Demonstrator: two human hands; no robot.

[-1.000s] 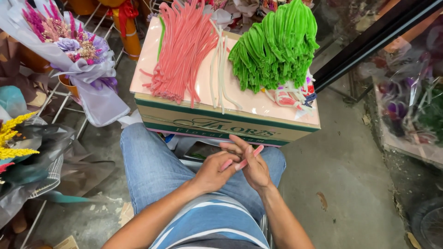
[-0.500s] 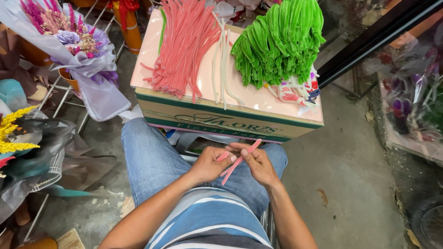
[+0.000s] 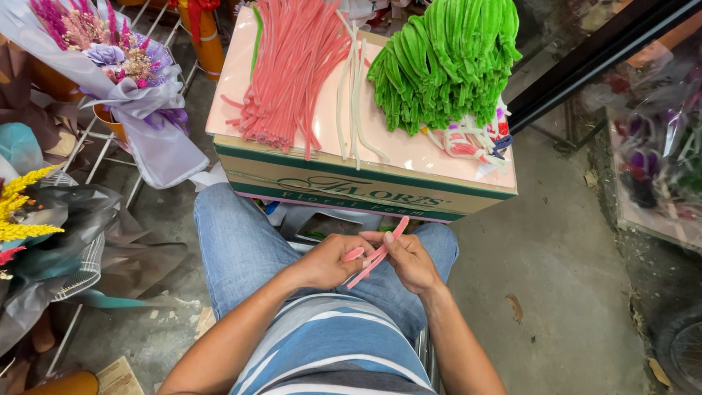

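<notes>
Over my lap in blue jeans, my left hand (image 3: pixel 327 262) and my right hand (image 3: pixel 411 260) meet and both pinch a pink fuzzy pipe cleaner (image 3: pixel 374 257), which runs slantwise between the fingers. In front of my knees stands a cardboard box (image 3: pixel 344 189) with a pale pink sheet on top. On it lie a heap of pink pipe cleaners (image 3: pixel 289 69) at the left, a few white pipe cleaners (image 3: pixel 354 95) in the middle, and a pile of green pipe cleaners (image 3: pixel 446 62) at the right.
A wrapped bouquet (image 3: pixel 117 66) in lilac paper leans on a wire rack at the left. Yellow dried flowers (image 3: pixel 22 208) in dark wrapping sit lower left. Small pink and white bits (image 3: pixel 472 143) lie on the box's right corner. Concrete floor (image 3: pixel 563 278) spreads right, with wrapped flowers (image 3: pixel 654 157) beyond.
Both hands have shifted slightly and worked the pink pipe cleaner; it now angles up to the right between the fingers. The view has tilted a little.
</notes>
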